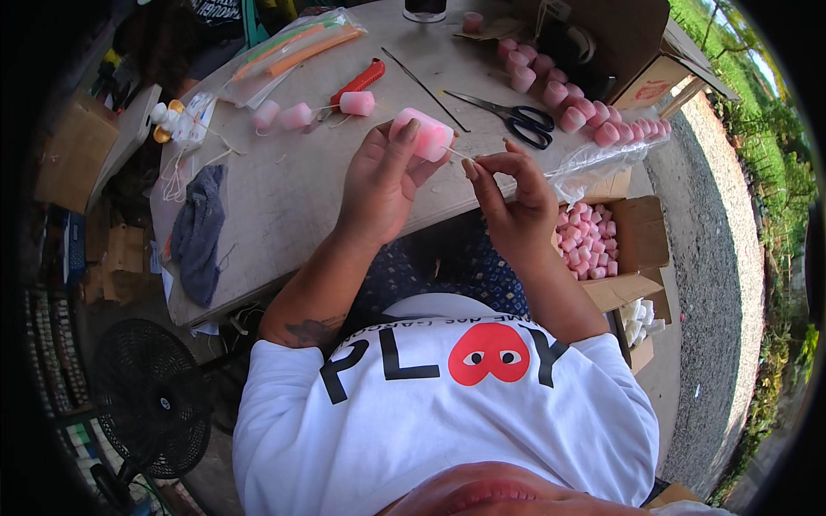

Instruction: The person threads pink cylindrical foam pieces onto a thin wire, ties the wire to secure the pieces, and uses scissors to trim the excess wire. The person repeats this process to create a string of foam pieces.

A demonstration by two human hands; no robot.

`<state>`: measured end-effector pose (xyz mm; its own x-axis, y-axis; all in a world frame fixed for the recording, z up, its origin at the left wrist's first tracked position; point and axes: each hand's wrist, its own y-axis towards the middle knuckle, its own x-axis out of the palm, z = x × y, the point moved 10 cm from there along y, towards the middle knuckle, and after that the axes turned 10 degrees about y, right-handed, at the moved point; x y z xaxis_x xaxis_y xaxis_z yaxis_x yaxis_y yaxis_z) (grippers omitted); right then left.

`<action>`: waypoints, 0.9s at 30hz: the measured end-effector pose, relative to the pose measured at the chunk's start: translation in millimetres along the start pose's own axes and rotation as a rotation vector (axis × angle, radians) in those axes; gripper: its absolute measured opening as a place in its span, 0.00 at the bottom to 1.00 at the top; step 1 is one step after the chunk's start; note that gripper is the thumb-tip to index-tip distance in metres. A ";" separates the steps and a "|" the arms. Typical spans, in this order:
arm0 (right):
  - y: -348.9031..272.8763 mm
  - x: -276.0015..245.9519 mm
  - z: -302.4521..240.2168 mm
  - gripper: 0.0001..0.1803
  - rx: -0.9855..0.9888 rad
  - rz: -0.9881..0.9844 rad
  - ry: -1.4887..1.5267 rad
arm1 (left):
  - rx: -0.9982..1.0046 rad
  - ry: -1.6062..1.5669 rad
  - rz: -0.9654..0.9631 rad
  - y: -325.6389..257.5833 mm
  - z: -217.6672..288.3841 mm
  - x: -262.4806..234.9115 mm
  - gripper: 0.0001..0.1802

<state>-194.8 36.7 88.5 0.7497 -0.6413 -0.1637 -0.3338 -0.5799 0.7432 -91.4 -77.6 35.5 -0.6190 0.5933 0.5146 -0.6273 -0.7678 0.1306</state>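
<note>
My left hand is closed around a pink foam-like cylinder, held up above the table. A thin white cord comes out of the cylinder's right end. My right hand pinches this cord between thumb and fingertips, a short way from the cylinder. Beyond my left hand, a few smaller pink cylinders lie in a row along a cord on the tabletop. Black-handled scissors and a thin dark rod rest on the table past my hands.
A red-handled cutter lies near a plastic bag of coloured sticks. More pink cylinders line the table's right side. An open carton of pink pieces stands below. A dark cloth hangs over the left edge, above a fan.
</note>
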 end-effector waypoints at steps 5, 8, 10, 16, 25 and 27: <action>6.2 4.8 -12.0 0.08 -0.066 -0.048 -0.099 | 0.011 0.012 -0.065 -0.6 -4.3 9.7 0.22; 7.0 6.4 -14.1 0.09 -0.098 -0.059 -0.124 | 0.037 0.044 -0.061 -1.6 -5.6 9.2 0.21; 6.1 7.5 -12.8 0.10 -0.088 -0.076 -0.116 | 0.071 0.080 -0.053 -1.6 -4.2 7.6 0.16; 1.3 2.9 -5.1 0.12 -0.063 -0.031 -0.078 | 0.065 0.055 -0.010 -1.7 -7.5 8.5 0.24; -4.4 -3.1 6.8 0.13 0.008 -0.014 -0.038 | 0.091 0.078 0.006 -0.3 -5.9 8.3 0.23; -6.0 -3.8 11.5 0.14 0.088 -0.008 0.007 | 0.086 0.085 0.013 0.3 -6.4 7.0 0.23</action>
<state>-202.2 36.8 77.1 0.7565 -0.6329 -0.1650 -0.3760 -0.6272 0.6820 -99.0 -72.1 33.8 -0.6672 0.5988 0.4431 -0.5785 -0.7912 0.1982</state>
